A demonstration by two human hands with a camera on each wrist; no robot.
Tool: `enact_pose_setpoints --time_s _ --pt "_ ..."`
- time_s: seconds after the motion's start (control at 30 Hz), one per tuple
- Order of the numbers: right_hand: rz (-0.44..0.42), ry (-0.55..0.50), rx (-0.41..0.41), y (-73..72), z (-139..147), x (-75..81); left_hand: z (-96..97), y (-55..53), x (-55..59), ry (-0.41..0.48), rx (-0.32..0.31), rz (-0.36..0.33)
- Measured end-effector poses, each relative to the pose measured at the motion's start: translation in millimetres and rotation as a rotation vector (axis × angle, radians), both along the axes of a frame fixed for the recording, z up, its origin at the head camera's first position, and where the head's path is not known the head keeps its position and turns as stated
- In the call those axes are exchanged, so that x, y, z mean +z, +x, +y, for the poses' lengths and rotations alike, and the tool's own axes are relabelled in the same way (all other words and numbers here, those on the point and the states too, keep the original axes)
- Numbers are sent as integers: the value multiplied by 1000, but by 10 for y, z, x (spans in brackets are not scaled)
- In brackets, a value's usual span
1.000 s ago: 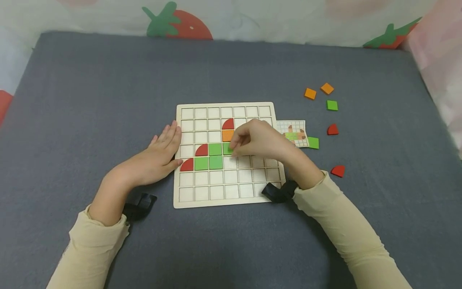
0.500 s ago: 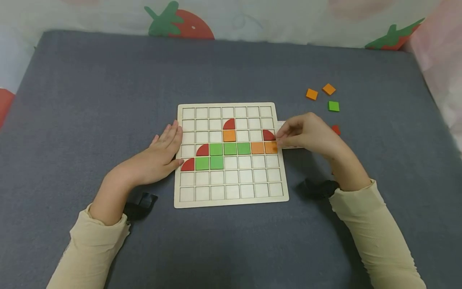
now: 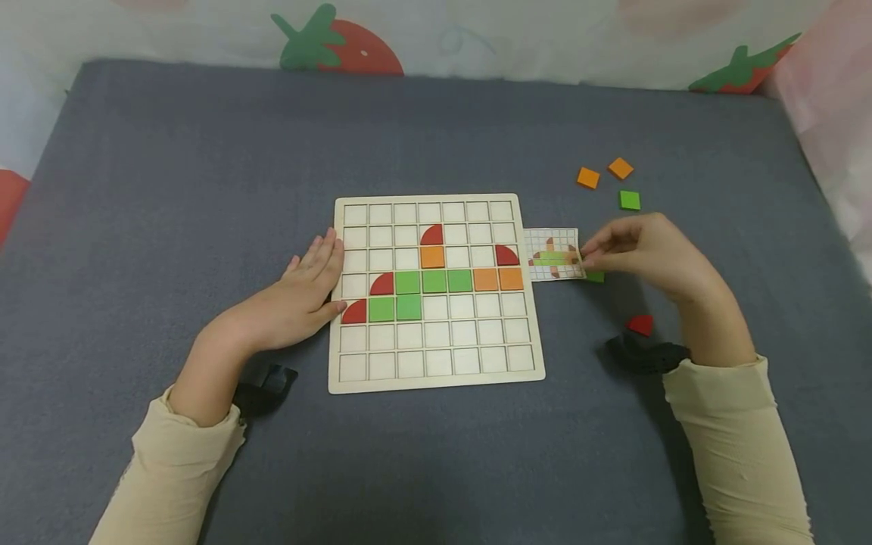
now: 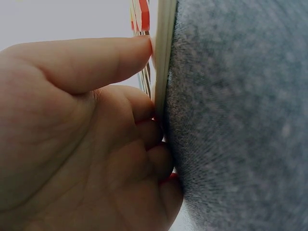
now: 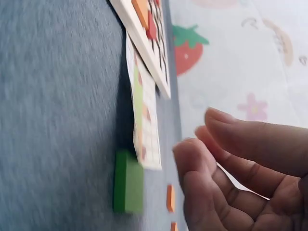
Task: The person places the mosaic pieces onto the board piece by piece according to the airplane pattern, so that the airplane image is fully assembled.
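Observation:
My left hand (image 3: 289, 303) lies with straight fingers along the left edge of a wooden grid board (image 3: 436, 382), its thumb over the rim. In the left wrist view, the fingertips (image 4: 171, 159) meet the board's side. My right hand (image 3: 654, 250) hovers right of the board, over the end of a small printed pattern card (image 3: 553, 253). The right wrist view shows its thumb and forefinger apart with nothing between them, near a green block (image 5: 129, 185) at the card's end. Red quarter-round, green (image 3: 434, 281) and orange (image 3: 486, 279) tiles sit in the board's squares.
Two orange tiles (image 3: 589, 178) and a green tile (image 3: 630, 200) lie loose on the dark grey cloth, behind my right hand. A red quarter-round tile (image 3: 640, 325) lies nearer, by the black wrist camera (image 3: 643, 354). A strawberry-print cloth (image 3: 518, 42) borders the table's far edge.
My right hand has moved right, from the green tiles on the board, past its right edge, to the card's far end. The card is uncovered again. My left hand has stayed put.

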State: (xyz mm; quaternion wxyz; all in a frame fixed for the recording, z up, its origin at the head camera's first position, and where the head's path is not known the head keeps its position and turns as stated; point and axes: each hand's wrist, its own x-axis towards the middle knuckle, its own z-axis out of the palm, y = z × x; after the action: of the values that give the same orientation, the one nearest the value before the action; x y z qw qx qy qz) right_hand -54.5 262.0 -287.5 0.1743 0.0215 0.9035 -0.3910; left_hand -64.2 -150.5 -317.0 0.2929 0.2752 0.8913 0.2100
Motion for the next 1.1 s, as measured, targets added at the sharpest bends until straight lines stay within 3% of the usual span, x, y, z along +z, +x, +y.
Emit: enact_pose_setpoints --time_s 0.7,1.1 --pt "-75 -28 -11 -37 257 -138 -7 -7 -7 -1 -5 -4" --pt "-76 89 60 -60 231 -163 -20 -14 -31 28 -3 -17"
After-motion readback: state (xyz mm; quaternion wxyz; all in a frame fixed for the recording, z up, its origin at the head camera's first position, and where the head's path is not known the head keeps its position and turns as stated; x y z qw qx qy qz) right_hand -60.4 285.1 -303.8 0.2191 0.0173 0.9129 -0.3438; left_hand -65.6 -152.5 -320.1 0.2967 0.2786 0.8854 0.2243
